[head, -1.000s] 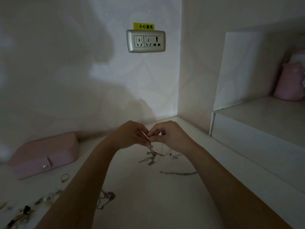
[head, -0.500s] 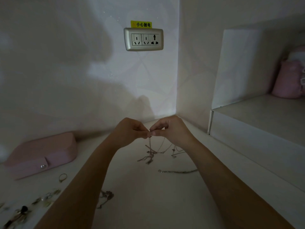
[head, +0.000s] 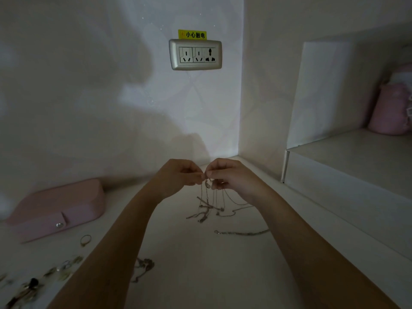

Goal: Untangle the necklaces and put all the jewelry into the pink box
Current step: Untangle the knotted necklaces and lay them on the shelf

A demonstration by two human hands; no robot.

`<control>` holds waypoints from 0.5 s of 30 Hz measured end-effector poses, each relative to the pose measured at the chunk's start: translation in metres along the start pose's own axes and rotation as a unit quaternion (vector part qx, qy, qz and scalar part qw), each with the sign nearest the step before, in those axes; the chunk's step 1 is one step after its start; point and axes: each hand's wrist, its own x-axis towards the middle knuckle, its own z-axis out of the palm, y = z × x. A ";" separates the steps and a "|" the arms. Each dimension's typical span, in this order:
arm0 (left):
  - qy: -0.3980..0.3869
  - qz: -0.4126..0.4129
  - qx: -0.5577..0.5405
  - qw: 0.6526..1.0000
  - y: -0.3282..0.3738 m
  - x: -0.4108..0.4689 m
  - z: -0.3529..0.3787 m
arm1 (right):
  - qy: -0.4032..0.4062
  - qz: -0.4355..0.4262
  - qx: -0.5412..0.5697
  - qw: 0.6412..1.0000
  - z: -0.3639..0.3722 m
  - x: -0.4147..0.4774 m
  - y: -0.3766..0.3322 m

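Two hands up close together: left hand (head: 180, 175) and right hand (head: 227, 176) each pinching the top of a tangled bunch of thin silver necklace chains (head: 206, 209), fingertips nearly touching. Lifted, probably to let the strands hang and show the knot; lower ends trailing on the white bench (head: 200, 275). Out left, flat pink snap-button box (head: 58, 208), lid down, contents unseen. Just beside it a small ring (head: 85, 239); another silver chain (head: 243, 233) lying apart, right.
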 end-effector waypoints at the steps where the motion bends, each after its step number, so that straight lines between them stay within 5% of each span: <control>1: -0.006 0.001 -0.024 1.000 0.001 0.000 0.000 | -0.006 0.005 0.004 1.000 0.000 0.000 0.000; 8: -0.025 -0.035 -0.181 0.983 0.002 -0.001 0.008 | 0.026 0.020 -0.001 0.999 -0.006 -0.001 -0.002; 15: -0.018 -0.023 -0.143 0.989 0.002 -0.002 0.013 | 0.020 0.035 -0.085 0.996 -0.009 -0.005 -0.009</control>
